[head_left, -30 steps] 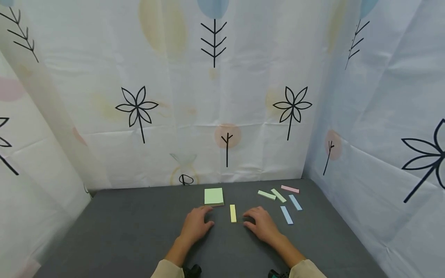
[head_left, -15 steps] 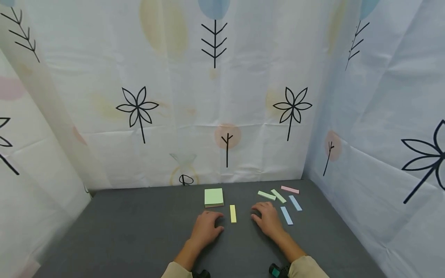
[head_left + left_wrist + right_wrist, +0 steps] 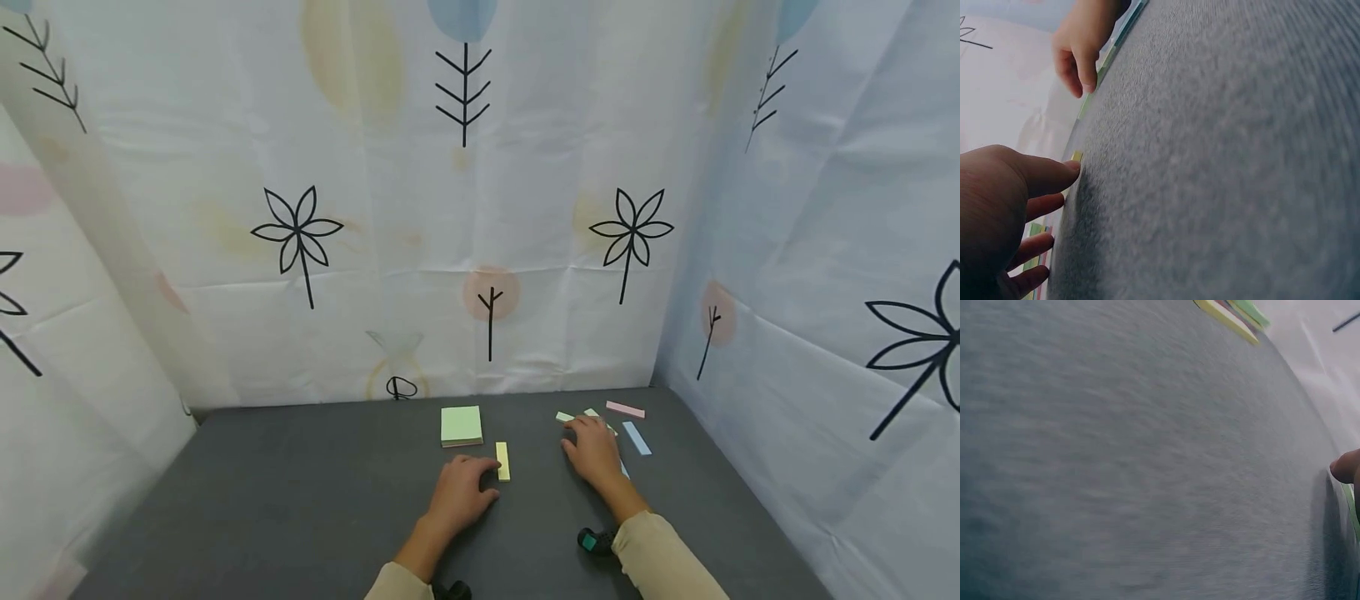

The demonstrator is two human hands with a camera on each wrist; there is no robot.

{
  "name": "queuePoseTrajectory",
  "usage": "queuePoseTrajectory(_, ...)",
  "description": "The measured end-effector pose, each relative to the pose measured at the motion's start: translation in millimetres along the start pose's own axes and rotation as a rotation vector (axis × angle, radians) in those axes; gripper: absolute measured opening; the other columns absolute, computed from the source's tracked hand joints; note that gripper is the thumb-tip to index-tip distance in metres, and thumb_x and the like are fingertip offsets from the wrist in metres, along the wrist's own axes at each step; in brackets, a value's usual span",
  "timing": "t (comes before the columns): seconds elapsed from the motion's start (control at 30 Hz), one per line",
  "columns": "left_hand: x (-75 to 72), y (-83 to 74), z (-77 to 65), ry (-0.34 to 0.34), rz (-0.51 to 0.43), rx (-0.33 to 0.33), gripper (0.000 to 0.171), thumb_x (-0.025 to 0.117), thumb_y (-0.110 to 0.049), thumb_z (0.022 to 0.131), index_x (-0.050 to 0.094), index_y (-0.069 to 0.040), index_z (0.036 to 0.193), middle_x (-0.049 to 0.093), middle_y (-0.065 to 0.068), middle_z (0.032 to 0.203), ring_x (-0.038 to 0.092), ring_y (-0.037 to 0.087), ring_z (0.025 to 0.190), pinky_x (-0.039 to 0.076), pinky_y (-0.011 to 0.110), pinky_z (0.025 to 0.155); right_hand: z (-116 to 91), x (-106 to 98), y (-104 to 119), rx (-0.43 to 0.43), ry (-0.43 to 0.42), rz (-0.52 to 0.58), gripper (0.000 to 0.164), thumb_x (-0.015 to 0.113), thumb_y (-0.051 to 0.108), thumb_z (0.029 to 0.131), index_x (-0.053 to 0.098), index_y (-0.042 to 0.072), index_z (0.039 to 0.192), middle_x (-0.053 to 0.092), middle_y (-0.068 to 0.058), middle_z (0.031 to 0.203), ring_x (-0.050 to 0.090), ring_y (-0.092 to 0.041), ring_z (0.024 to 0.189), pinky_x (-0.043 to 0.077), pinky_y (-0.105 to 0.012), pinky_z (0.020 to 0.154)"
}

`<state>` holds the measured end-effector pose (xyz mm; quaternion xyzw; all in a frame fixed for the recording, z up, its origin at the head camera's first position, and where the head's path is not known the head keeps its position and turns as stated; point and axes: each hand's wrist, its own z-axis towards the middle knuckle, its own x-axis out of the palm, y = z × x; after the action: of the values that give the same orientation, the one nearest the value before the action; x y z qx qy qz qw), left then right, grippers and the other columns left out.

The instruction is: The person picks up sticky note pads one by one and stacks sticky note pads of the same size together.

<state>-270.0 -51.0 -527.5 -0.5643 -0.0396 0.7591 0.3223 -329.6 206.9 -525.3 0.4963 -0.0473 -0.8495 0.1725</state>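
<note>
My left hand (image 3: 461, 493) lies low over the table, its fingers loosely bent. One fingertip overlaps the left edge of a narrow yellow sticky-note pad (image 3: 503, 472) in the head view. In the left wrist view the thumb tip is right at the yellow pad (image 3: 1077, 155). My right hand (image 3: 596, 454) reaches over two narrow green sticky-note pads, covering much of the left green pad (image 3: 563, 417) and part of the other green pad (image 3: 592, 412). Its fingers are bent with thumb and forefinger apart. Beneath its wrist, one blue pad (image 3: 625, 470) is mostly hidden.
A square stack of sticky notes (image 3: 461, 424), green on top, sits behind my left hand. A second blue pad (image 3: 637, 437) and a pink pad (image 3: 626, 409) lie right of and behind my right hand. Patterned white cloth (image 3: 525, 333) walls the grey table (image 3: 300, 500).
My left hand has moved right, from in front of the square stack to the yellow pad. My right hand has moved right and forward, over the green pads and one blue pad.
</note>
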Motion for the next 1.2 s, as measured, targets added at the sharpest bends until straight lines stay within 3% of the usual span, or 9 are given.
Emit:
queuePoseTrajectory(0.2,1.9,-3.8,0.3,-0.001,-0.015,0.004,0.039,0.083,-0.020,0.076,0.072,-0.020,0.113,0.069,-0.003,0.103,0.058,0.024,0.104,0.043,0.047,0.086,11.5,-2.7,-9.3,0.057,0.100,-0.029,0.036,0.076,0.018,0.084,0.067,0.003,0.115,0.062,-0.017,0.119,0.049,-0.039,0.116,0.040,-0.056,0.088)
queuePoseTrajectory(0.37,4.3,-3.0,2.1,0.005,-0.016,0.009,0.038,0.083,-0.022,0.077,0.072,-0.021,0.113,0.069,-0.005,0.103,0.058,0.022,0.103,0.043,0.047,0.087,18.5,-5.5,-14.0,0.087,0.159,-0.050,0.038,0.074,0.018,0.085,0.065,0.002,0.119,0.064,-0.018,0.117,0.049,-0.040,0.115,0.037,-0.057,0.092)
queuePoseTrajectory(0.57,6.0,3.5,7.1,-0.008,0.006,0.030,0.035,0.082,-0.024,0.078,0.072,-0.021,0.112,0.069,-0.004,0.107,0.058,0.020,0.100,0.042,0.046,0.085,13.3,-3.1,-10.2,0.109,0.135,-0.049,0.033,0.072,0.018,0.087,0.067,0.004,0.117,0.065,-0.016,0.115,0.052,-0.038,0.107,0.039,-0.055,0.086)
queuePoseTrajectory(0.87,7.4,4.8,14.0,-0.002,0.097,0.028,0.032,0.078,-0.034,0.081,0.073,-0.024,0.111,0.067,-0.003,0.113,0.055,0.020,0.098,0.042,0.041,0.079,1.2,4.4,-2.1,-0.009,-0.020,-0.091,0.021,0.070,0.008,0.082,0.074,0.007,0.103,0.066,-0.013,0.097,0.054,-0.037,0.093,0.042,-0.054,0.079)
queuePoseTrajectory(1.03,9.4,2.7,15.0,-0.006,0.148,0.033,0.029,0.077,-0.035,0.082,0.075,-0.026,0.109,0.067,-0.003,0.113,0.055,0.019,0.096,0.041,0.040,0.076,-3.4,5.3,0.5,-0.046,-0.029,-0.112,0.021,0.071,0.009,0.081,0.075,0.007,0.101,0.063,-0.012,0.091,0.054,-0.035,0.090,0.042,-0.051,0.077)
queuePoseTrajectory(1.2,11.7,2.0,15.9,-0.016,0.185,0.031,0.025,0.077,-0.036,0.082,0.076,-0.028,0.106,0.067,-0.004,0.112,0.055,0.019,0.094,0.041,0.039,0.074,-8.1,3.4,5.7,-0.046,0.017,-0.128,0.025,0.074,0.018,0.083,0.075,0.007,0.105,0.061,-0.011,0.091,0.053,-0.033,0.090,0.042,-0.050,0.076)
